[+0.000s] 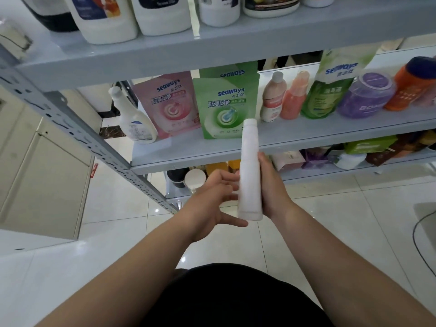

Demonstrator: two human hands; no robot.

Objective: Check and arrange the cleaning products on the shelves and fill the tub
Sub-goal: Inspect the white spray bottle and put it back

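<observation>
One white bottle [250,175] upright, gripped by right hand [271,187]; left hand [212,201] open just beside it. I read this as checking; next needs a slot on shelf [306,138] beyond both hands.

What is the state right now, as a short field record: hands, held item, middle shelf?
held item: white bottle, upright, cap on, in front of the middle shelf
right hand: grips the bottle's lower body
left hand: fingers spread at the bottle's left side; contact unclear
shelf, left to right: white spray bottle, pink Seaways pouch, green Seaways pouch, two pinkish bottles, another green pouch, purple jar, orange bottle
free spot: bare shelf in front of the pinkish bottles
</observation>
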